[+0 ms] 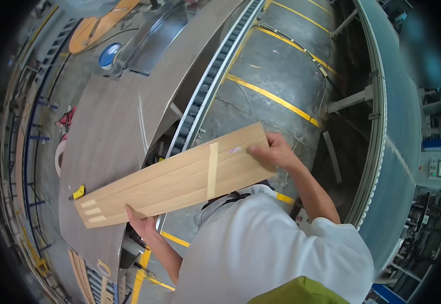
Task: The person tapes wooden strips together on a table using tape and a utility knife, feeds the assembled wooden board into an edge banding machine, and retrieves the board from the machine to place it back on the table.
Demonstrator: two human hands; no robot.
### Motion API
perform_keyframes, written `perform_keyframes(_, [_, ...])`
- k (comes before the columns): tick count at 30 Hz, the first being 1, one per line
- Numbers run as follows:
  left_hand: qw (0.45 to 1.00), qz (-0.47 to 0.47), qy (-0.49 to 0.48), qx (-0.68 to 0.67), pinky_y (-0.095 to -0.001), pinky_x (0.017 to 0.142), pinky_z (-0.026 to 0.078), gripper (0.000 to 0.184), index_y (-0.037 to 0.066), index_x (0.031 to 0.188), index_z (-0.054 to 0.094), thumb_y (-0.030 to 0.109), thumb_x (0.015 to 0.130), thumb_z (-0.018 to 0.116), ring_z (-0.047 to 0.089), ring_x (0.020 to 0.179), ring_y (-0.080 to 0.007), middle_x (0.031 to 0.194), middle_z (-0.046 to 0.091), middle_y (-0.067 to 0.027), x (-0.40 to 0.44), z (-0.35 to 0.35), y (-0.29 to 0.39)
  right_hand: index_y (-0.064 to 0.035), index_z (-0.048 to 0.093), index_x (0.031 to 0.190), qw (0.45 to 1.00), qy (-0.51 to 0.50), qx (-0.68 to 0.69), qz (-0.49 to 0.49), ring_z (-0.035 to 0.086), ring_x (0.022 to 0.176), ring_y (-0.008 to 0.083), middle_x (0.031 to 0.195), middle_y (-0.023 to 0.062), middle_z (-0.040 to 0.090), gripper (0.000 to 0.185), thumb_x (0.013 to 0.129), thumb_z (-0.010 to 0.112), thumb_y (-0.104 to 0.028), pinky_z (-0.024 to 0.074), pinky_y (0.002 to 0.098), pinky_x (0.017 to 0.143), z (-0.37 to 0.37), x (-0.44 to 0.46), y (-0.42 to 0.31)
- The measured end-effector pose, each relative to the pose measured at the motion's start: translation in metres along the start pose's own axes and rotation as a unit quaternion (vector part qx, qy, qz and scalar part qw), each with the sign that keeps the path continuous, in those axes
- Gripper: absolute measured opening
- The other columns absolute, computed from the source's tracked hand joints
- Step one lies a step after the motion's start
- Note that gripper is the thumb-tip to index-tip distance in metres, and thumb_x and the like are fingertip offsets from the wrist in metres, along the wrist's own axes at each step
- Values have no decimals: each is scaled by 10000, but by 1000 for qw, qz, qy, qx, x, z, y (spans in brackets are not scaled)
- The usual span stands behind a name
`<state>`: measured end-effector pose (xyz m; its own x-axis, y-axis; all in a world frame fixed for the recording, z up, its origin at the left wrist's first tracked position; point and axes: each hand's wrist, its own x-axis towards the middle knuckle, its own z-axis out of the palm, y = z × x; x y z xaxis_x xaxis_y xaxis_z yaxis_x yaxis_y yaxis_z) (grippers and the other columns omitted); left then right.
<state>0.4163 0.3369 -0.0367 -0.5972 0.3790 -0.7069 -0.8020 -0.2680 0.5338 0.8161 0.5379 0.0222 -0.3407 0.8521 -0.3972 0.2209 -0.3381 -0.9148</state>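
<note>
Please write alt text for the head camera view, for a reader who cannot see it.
A white-shirted person holds a long wooden board with pale strips, the right grip at its right end and the left grip at its lower edge. Its left end appears over a brownish table, near a small yellow tool; a roller conveyor runs beside the table.

2 bare forearms [315,191] reach out; the left hand [142,226] grips nearer, thumb [129,213] pointing far, the right hand [277,152] grips farther out, thumb pointing left.
</note>
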Motion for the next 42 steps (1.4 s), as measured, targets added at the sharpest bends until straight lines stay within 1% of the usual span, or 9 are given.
perform_keyframes(9, [998, 62, -25, -9, -576, 1025, 380, 568, 119, 1360, 461, 374, 891, 653, 466, 1246, -335, 1362, 506, -109, -4, 62, -54, -16, 681, 1089, 984, -86, 136, -75, 632, 837, 89, 945, 31, 702, 334, 818, 752, -198, 506, 261, 768, -88, 81, 14])
perform_keyframes(19, [991, 88, -87, 53, -530, 1062, 371, 584, 74, 1372, 448, 335, 893, 656, 469, 1253, -318, 1366, 508, -111, -13, 209, -155, -16, 680, 1059, 982, 4, 166, -89, 615, 823, 75, 939, 20, 690, 267, 860, 707, -192, 505, 266, 740, -227, 114, 13])
perform_keyframes(23, [984, 32, -138, 106, -539, 1065, 368, 591, 63, 1378, 431, 356, 906, 633, 456, 1266, -336, 1376, 493, -137, -22, 263, -209, -14, 671, 1038, 992, 95, 60, -55, 579, 801, 61, 906, 3, 665, 259, 888, 667, -225, 491, 267, 713, -275, 101, 26])
perform_keyframes(25, [977, -33, -189, 98, -550, 1060, 369, 601, 55, 1381, 415, 363, 909, 624, 455, 1263, -353, 1364, 496, -162, -7, 276, -231, -16, 667, 1027, 985, 154, 67, -44, 589, 758, 79, 861, 1, 669, 279, 901, 642, -263, 492, 283, 664, -298, 92, 46])
perform_keyframes(26, [973, -9, -194, 120, -543, 1056, 375, 601, 61, 1380, 416, 363, 906, 629, 457, 1260, -349, 1357, 503, -153, -6, 289, -252, -9, 662, 1046, 975, 178, 119, -52, 601, 764, 88, 884, 12, 673, 261, 903, 638, -226, 498, 280, 669, -307, 89, 63])
perform_keyframes(28, [966, -51, -236, 94, -512, 1051, 389, 563, 95, 1377, 426, 342, 914, 630, 487, 1236, -328, 1357, 510, -122, 4, 306, -289, 26, 630, 1114, 960, 221, 164, -46, 622, 831, 132, 989, 55, 671, 286, 896, 636, -159, 505, 287, 753, -329, 72, 75])
perform_keyframes(32, [951, -156, -251, 90, -440, 1015, 435, 517, 91, 1345, 473, 312, 910, 645, 536, 1198, -270, 1310, 561, -86, -17, 350, -344, 61, 583, 1163, 951, 276, 138, -15, 606, 968, 161, 1084, 83, 639, 370, 915, 620, -210, 478, 294, 851, -364, 31, 100])
perform_keyframes(38, [926, -241, -261, 129, -364, 944, 490, 477, 77, 1292, 532, 310, 898, 666, 597, 1123, -215, 1265, 603, -58, 5, 405, -387, 62, 536, 1229, 925, 350, 149, -16, 621, 943, 181, 1106, 109, 636, 435, 933, 608, -249, 494, 307, 823, -377, 23, 105])
perform_keyframes(42, [917, -269, -263, 130, -352, 944, 489, 471, 81, 1293, 534, 332, 911, 648, 590, 1133, -190, 1259, 604, -48, 26, 433, -396, 55, 533, 1232, 927, 339, 159, -14, 629, 942, 194, 1104, 121, 640, 434, 937, 606, -255, 501, 311, 811, -376, 46, 95])
